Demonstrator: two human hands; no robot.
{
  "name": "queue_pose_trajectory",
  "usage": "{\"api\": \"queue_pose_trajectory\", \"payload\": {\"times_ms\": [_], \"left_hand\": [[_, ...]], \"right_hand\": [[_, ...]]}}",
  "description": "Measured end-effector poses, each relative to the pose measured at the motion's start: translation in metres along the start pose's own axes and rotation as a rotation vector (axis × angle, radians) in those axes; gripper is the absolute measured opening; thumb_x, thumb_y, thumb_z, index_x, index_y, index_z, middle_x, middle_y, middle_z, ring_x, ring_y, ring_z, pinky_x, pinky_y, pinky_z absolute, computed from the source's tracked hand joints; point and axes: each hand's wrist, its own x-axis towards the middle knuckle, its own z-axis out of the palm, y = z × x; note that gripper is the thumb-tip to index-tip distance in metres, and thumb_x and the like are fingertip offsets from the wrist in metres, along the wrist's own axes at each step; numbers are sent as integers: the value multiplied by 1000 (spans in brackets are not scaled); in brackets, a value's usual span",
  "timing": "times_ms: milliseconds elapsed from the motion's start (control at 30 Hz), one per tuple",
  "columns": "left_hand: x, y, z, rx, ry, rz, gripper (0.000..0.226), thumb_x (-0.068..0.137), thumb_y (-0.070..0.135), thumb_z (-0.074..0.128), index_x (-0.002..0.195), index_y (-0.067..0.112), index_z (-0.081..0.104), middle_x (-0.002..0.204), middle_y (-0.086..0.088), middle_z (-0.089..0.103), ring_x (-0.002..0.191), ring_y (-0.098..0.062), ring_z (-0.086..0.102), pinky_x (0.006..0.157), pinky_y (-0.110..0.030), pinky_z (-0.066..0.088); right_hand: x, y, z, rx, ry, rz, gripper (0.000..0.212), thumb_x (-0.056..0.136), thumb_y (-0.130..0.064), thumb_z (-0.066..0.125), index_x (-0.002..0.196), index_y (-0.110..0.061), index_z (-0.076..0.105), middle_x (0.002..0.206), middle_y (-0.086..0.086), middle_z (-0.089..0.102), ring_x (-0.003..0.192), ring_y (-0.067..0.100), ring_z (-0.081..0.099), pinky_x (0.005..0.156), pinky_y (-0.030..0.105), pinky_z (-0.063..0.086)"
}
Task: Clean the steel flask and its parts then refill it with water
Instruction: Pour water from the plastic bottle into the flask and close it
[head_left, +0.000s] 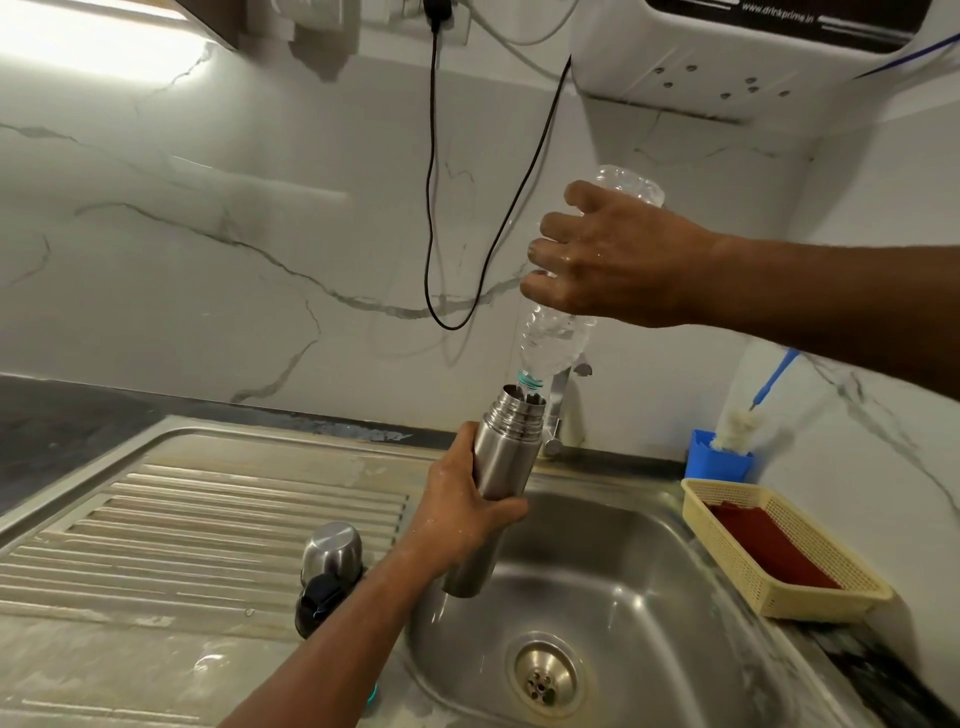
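Nearest, the steel cap (332, 551) and black stopper (319, 603) sit off the flask at the sink's (597, 582) left rim. Left hand (457, 514) grips the steel flask (501, 467) above the basin; right hand (613, 265) clasps an upended plastic bottle (553, 343), its neck at the flask's mouth. Washing looks finished, refilling probably underway; closing remains.

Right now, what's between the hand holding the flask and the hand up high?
In the head view, the upturned plastic bottle's neck and the steel flask's open mouth lie between the left hand and right hand.
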Motion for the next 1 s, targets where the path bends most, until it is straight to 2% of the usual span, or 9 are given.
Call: {"api": "queue_pose_trajectory", "payload": {"times_ms": [133, 300, 433, 533, 667, 800, 867, 933, 1000], "left_hand": [[0, 0, 0, -12, 11, -2, 66, 72, 20, 92, 118, 34, 46, 103, 14, 61, 89, -4, 64, 62, -8, 51], [0, 0, 0, -22, 20, -11, 66, 73, 21, 92, 118, 36, 46, 104, 14, 61, 90, -5, 64, 61, -9, 50], [-1, 1, 0, -30, 28, -17, 68, 73, 21, 92, 118, 38, 45, 104, 16, 60, 89, -4, 63, 60, -4, 49], [-1, 1, 0, -40, 31, -9, 68, 73, 21, 91, 119, 39, 44, 104, 14, 61, 89, -6, 65, 63, -5, 50], [-1, 0, 0, -48, 31, -13, 70, 73, 21, 92, 121, 39, 44, 104, 14, 61, 90, -6, 65, 62, -5, 50], [-1, -1, 1, -38, 31, -15, 70, 72, 21, 92, 120, 40, 44, 104, 14, 61, 89, -5, 65, 61, -8, 51], [-1, 0, 1, -36, 31, -18, 71, 73, 21, 92, 120, 41, 43, 104, 15, 60, 90, -4, 64, 60, -6, 50], [-1, 1, 1, -34, 30, -20, 72, 74, 21, 91, 121, 42, 42, 105, 16, 59, 90, -4, 63, 60, -6, 50], [-1, 1, 1, -31, 27, -22, 73, 74, 21, 91, 122, 41, 41, 105, 17, 58, 90, -3, 63, 60, -5, 49]], "right_hand": [[1, 3, -1, -15, 34, -26, 36, 92, -3, 25, 116, -8, 51, 104, 13, 63, 96, 33, 60, 98, 51, 43], [-1, 6, 2, 9, 60, 19, 13, 98, -2, 42, 108, -8, 48, 95, 13, 60, 91, 35, 60, 99, 52, 44], [-1, 7, 0, 35, 27, 28, 17, 98, -6, 48, 114, -7, 49, 101, 15, 63, 96, 36, 62, 99, 53, 44], [-1, 7, 1, 31, -8, 39, 23, 99, -8, 42, 121, -7, 49, 104, 15, 64, 98, 35, 63, 100, 53, 44], [-2, 9, 0, 72, -19, 75, 22, 101, -10, 32, 116, -5, 46, 95, 14, 63, 90, 33, 63, 98, 53, 45], [-3, 10, 1, 61, 22, 66, 47, 93, -14, 9, 120, -4, 47, 99, 16, 64, 93, 35, 65, 97, 53, 46], [-3, 8, 4, 47, 33, 57, 42, 95, -13, 13, 120, -4, 46, 101, 17, 64, 95, 35, 64, 97, 53, 46], [-2, 8, 5, 44, 28, 71, 27, 100, -11, 28, 119, -3, 45, 100, 17, 64, 95, 35, 64, 97, 53, 45], [-1, 9, 4, 44, 16, 92, 21, 101, -10, 36, 118, -4, 45, 99, 17, 63, 94, 34, 63, 97, 52, 45]]}}
